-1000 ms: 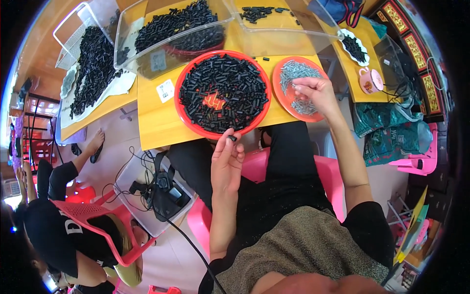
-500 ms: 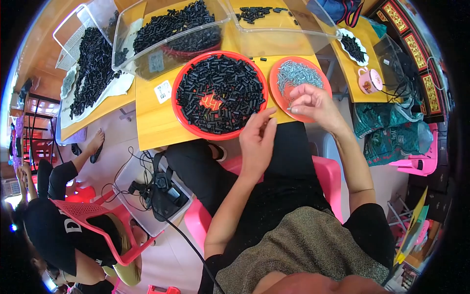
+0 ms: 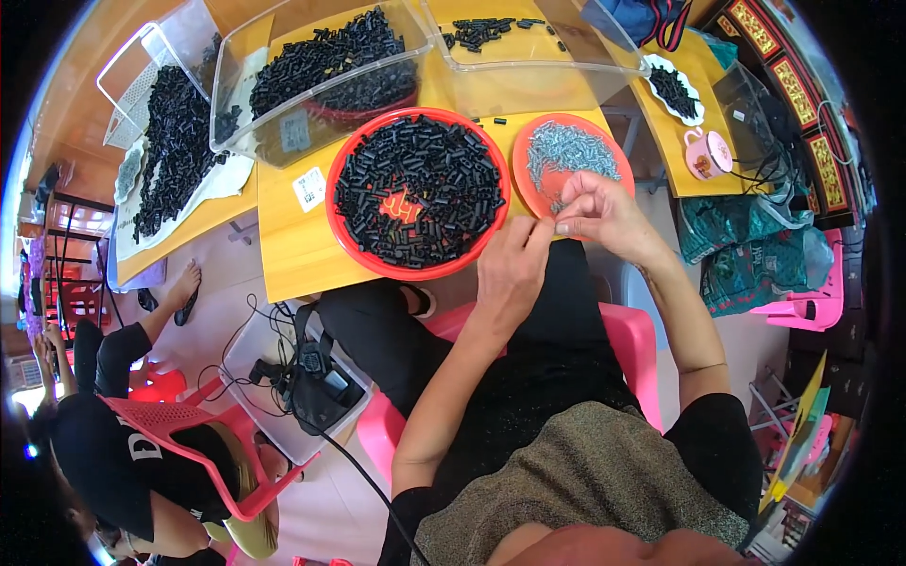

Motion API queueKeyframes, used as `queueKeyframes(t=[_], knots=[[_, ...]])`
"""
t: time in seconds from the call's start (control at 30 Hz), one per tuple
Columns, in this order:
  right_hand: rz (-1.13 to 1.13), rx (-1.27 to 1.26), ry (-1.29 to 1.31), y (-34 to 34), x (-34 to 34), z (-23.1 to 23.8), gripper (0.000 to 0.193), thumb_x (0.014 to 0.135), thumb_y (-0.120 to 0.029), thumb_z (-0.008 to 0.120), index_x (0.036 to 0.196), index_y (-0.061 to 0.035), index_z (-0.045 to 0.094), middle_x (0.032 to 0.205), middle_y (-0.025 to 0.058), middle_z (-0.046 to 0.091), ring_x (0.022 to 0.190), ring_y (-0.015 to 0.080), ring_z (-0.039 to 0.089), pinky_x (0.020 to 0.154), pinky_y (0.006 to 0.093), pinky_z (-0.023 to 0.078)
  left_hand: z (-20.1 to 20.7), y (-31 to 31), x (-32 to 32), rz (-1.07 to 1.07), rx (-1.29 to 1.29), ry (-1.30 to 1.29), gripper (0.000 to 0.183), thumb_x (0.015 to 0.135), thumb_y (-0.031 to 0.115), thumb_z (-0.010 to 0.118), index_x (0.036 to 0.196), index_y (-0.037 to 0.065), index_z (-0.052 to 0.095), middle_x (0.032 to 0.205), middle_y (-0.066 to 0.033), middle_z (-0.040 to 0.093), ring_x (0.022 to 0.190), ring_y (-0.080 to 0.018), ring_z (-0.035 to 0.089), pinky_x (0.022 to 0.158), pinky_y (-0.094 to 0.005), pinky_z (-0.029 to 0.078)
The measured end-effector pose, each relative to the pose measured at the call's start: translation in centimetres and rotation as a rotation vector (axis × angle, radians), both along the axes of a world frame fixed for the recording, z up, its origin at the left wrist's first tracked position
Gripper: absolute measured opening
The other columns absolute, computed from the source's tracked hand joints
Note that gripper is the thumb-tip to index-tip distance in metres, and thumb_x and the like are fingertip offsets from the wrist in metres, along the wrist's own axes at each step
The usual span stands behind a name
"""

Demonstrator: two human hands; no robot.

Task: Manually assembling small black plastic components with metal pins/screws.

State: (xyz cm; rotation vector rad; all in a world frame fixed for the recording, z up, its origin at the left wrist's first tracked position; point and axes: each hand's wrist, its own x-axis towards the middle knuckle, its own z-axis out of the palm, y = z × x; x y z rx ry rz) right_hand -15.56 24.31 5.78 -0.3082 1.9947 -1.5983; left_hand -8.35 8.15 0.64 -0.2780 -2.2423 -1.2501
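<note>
While both hands meet just below the table edge, the left hand (image 3: 512, 274) has its fingertips pinched together, touching those of the right hand (image 3: 604, 215), which are also pinched; whatever small piece sits between them is too tiny to make out, so I cannot tell what either one grips. Just above the right hand, almost touching its knuckles, lies the small red plate (image 3: 525, 165) of grey screws (image 3: 571, 156). Above and to the left of the left hand sits the big red bowl (image 3: 338, 226) heaped with black tubes (image 3: 420, 184). Farther up from both hands stand two clear bins, the left bin (image 3: 236, 94) holding more black tubes and the right bin (image 3: 538, 80) only a few. Well off to the right of the right hand is a pink mug (image 3: 708, 154). Beneath the hands are the person's dark-clothed lap and a pink chair (image 3: 628, 330).
</note>
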Motion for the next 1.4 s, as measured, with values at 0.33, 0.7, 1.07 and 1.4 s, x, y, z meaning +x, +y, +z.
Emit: queueKeyframes(t=[0.33, 0.7, 1.07, 1.4], knots=[[0.112, 0.406, 1.157, -1.3, 2.8, 0.1, 0.016, 0.076, 0.005, 0.062, 0.085, -0.0025, 0.052, 0.078, 0.0105, 0.059, 0.070, 0.0263, 0.062, 0.065, 0.0341, 0.048, -1.5, 1.0, -0.3, -0.161, 1.087, -0.575, 0.006, 0.089, 0.008, 0.058, 0.090, 0.002, 0.059, 0.069, -0.0005, 0.055, 0.056, -0.0060, 0.045, 0.053, -0.0201, 0.036], [0.131, 0.236, 0.837, -3.4, 2.2, 1.2, 0.009, 0.080, -0.004, 0.065, 0.088, -0.0010, 0.067, 0.077, 0.0111, 0.063, 0.073, 0.0257, 0.062, 0.064, 0.0333, 0.048, -0.9, -0.9, 1.1, -0.257, 1.486, -0.724, 0.008, 0.090, 0.014, 0.060, 0.091, 0.006, 0.060, 0.073, -0.0005, 0.059, 0.057, -0.0049, 0.048, 0.052, -0.0187, 0.036], [0.013, -0.021, 0.695, -7.6, 5.1, -1.0, 0.012, 0.072, -0.004, 0.073, 0.083, -0.0040, 0.070, 0.077, 0.0078, 0.065, 0.068, 0.0188, 0.061, 0.060, 0.0293, 0.047, 0.6, -4.9, 4.9, -0.094, 1.756, -0.640, 0.026, 0.095, 0.019, 0.054, 0.116, 0.005, 0.058, 0.089, -0.0015, 0.063, 0.065, -0.0060, 0.052, 0.056, -0.0192, 0.040], [0.082, 0.028, 1.013, -9.5, 5.7, -1.1, 0.013, 0.067, -0.004, 0.075, 0.078, -0.0049, 0.068, 0.078, 0.0044, 0.068, 0.068, 0.0194, 0.061, 0.064, 0.0307, 0.044, 0.8, -5.4, 6.1, 0.030, 1.747, -0.562, 0.026, 0.094, 0.018, 0.055, 0.117, 0.004, 0.057, 0.101, -0.0059, 0.065, 0.065, -0.0063, 0.052, 0.057, -0.0193, 0.040]])
